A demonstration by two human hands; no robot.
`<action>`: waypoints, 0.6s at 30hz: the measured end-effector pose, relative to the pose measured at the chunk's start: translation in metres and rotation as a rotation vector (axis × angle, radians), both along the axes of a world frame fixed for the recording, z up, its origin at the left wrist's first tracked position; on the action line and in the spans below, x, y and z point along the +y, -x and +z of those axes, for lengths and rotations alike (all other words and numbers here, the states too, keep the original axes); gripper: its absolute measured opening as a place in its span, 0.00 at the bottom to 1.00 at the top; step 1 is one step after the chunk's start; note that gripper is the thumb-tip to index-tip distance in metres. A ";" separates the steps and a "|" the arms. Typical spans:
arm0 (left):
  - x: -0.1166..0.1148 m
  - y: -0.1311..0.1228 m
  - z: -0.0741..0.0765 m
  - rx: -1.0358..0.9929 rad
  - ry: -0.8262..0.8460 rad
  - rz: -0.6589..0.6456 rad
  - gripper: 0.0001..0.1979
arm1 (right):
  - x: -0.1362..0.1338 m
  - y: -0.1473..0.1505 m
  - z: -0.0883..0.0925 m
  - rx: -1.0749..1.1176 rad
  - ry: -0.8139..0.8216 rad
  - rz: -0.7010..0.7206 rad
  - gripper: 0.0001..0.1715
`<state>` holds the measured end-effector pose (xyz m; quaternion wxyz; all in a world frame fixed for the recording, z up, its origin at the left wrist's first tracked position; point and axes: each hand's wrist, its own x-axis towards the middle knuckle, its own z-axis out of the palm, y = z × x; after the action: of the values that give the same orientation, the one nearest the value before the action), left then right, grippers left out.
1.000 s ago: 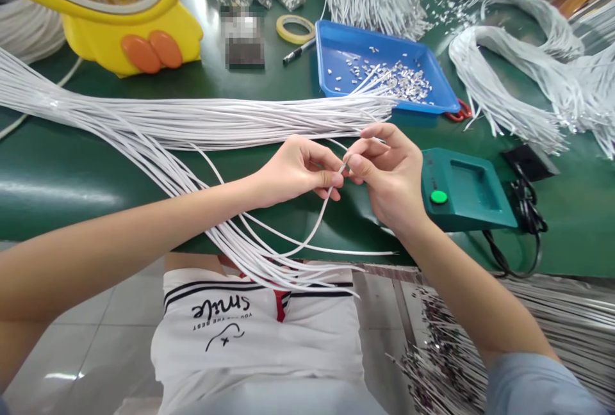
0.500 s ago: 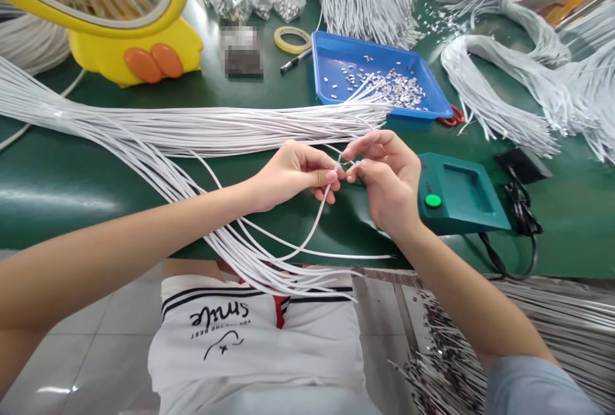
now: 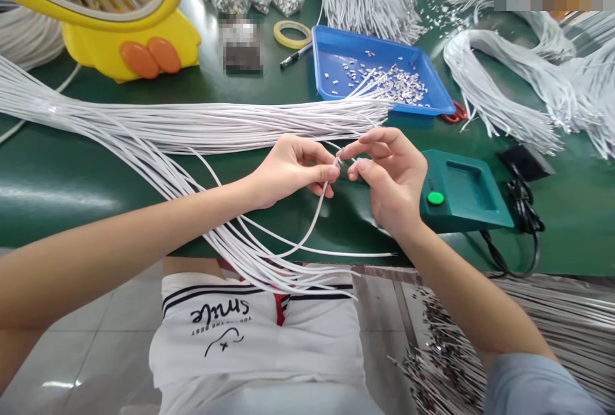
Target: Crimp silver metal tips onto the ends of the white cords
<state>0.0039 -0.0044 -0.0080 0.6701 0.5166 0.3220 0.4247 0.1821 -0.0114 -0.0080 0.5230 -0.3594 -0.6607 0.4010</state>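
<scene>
A single white cable [image 3: 314, 218] is pinched near its end between the thumb and fingers of my left hand [image 3: 305, 168]. Its tip bends upward just past the thumb. My right hand [image 3: 394, 175] is curled close by, its index fingertip at the cable's tip. A small pale bit shows at the right thumb, too small to name. Behind both hands lies a thick bundle of white cables [image 3: 216, 123], and a looser group of cables [image 3: 269, 268] hangs over the table edge below my left wrist.
A blue tray [image 3: 331, 50] holds many small metal pieces. Right of my right hand sits a green device [image 3: 494, 207] with a green button and black cord [image 3: 521, 210]. A yellow fan [image 3: 100, 50], tape roll [image 3: 292, 35], pen [image 3: 294, 56] and red-handled tool [image 3: 454, 113] lie around.
My right thumb has shifted slightly right, away from the cable's tip, while the index fingertip has come against that tip. My left hand keeps its pinch on the cable.
</scene>
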 end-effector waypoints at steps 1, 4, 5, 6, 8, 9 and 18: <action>0.000 0.000 0.000 0.007 0.003 0.006 0.19 | -0.001 0.001 0.000 -0.018 -0.011 -0.018 0.13; 0.000 0.000 0.001 0.023 0.004 0.012 0.18 | -0.003 0.003 0.002 -0.067 -0.037 -0.059 0.13; 0.000 0.000 0.001 0.028 0.006 0.016 0.18 | -0.003 0.004 0.003 -0.077 -0.040 -0.068 0.13; -0.001 -0.001 0.002 0.033 0.009 0.020 0.18 | -0.002 0.005 0.003 -0.079 -0.039 -0.076 0.13; -0.002 -0.001 0.003 0.039 0.017 0.030 0.18 | -0.001 0.005 0.003 -0.057 -0.024 -0.070 0.13; -0.002 -0.001 0.003 0.037 0.019 0.032 0.18 | 0.000 0.005 0.003 -0.039 -0.009 -0.056 0.13; 0.000 0.000 0.001 0.015 -0.010 0.013 0.18 | 0.003 0.004 0.001 -0.038 0.010 -0.038 0.09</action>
<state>0.0039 -0.0048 -0.0065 0.6622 0.5212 0.3282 0.4267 0.1786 -0.0083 -0.0068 0.5164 -0.3820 -0.6614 0.3872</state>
